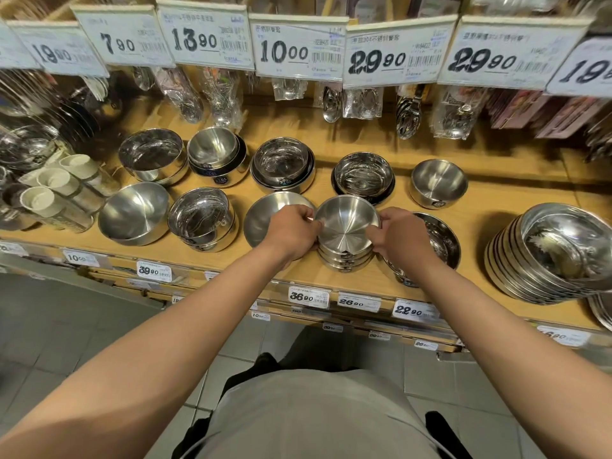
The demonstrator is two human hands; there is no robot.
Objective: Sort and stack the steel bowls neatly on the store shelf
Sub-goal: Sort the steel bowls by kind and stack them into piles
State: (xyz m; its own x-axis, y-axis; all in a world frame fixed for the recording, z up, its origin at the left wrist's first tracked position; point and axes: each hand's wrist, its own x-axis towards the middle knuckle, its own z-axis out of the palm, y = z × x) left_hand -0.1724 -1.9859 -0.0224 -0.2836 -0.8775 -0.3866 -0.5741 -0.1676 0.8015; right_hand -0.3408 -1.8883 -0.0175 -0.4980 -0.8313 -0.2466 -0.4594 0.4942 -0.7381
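Both your hands are clamped on one stack (346,241) of steel bowls near the front edge of the shelf (490,226): your left hand (293,231) grips its rim at 9 o'clock, your right hand (395,231) pinches the rim at 3 o'clock, fingers curled over the top bowl's edge. The stack sits upright, several bowls nested.

Just beside your left hand, at 9 o'clock from the stack, a wide bowl (265,215) tilts toward you, partly hidden by your knuckles. At 3 o'clock, behind your right hand, lies a shiny bowl (442,240). At 12 o'clock stands a dark-rimmed bowl pair (363,177), and at 1 o'clock a single small bowl (438,183). Far out at 3 o'clock a tall leaning pile (546,253) rests near the shelf end. At 9 o'clock, well apart, white cups (53,187) lie on their sides. Price tags (298,48) hang overhead at 12 o'clock.
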